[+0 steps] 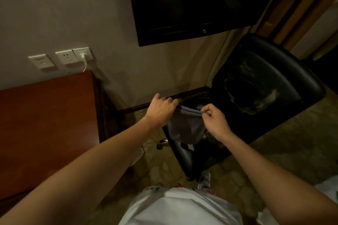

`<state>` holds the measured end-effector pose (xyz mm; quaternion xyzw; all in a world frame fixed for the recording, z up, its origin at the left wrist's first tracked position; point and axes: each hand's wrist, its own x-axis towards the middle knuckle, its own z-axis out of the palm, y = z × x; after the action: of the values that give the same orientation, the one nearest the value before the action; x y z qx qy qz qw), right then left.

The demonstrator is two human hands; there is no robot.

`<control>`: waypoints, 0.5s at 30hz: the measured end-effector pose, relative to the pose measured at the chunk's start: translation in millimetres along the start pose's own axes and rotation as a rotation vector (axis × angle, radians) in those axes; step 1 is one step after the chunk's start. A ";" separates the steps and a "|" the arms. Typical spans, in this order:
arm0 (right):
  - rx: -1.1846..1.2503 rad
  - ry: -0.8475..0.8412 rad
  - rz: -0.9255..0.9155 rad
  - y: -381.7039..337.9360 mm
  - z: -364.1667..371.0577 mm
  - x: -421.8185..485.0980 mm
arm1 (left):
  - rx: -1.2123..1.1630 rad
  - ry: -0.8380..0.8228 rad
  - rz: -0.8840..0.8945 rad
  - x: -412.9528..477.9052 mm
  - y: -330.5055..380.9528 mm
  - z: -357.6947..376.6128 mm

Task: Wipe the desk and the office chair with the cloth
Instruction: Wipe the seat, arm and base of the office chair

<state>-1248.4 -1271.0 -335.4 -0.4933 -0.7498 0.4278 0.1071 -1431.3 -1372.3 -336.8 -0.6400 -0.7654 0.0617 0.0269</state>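
Observation:
A grey-blue cloth (186, 128) hangs in the air between my hands, in front of the black office chair (263, 82). My left hand (161, 110) grips the cloth's upper left corner with curled fingers. Pinching the upper right edge between thumb and fingers is my right hand (214, 121). The cloth's top edge is stretched between both hands and the rest droops down over the chair's near armrest. The chair's leather seat shows pale worn patches. The reddish-brown wooden desk (45, 126) stands to the left, against the wall.
A dark wall-mounted screen (192, 0) hangs above the chair. Wall sockets (60, 58) with a white plug and cable sit above the desk's back edge. A dark skirting board runs along the wall. Patterned carpet (283, 142) lies under the chair, and my white shoes show below.

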 end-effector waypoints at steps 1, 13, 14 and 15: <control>-0.009 -0.008 -0.013 0.5 -0.5 2.1 | 0.005 0.013 -0.003 2.1 -1.0 0.5; -0.078 -0.148 -0.048 14.6 -18.3 72.9 | -0.083 -0.023 -0.134 33.4 11.4 22.3; -0.089 -0.166 -0.057 14.6 -18.8 79.3 | -0.087 -0.022 -0.149 37.3 12.1 24.2; -0.098 -0.183 -0.064 14.6 -19.4 86.2 | -0.099 -0.031 -0.167 42.8 13.1 25.8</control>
<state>-1269.9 -1186.8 -356.9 -0.4328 -0.7918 0.4302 0.0274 -1429.3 -1329.5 -365.7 -0.5736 -0.8185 0.0312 -0.0118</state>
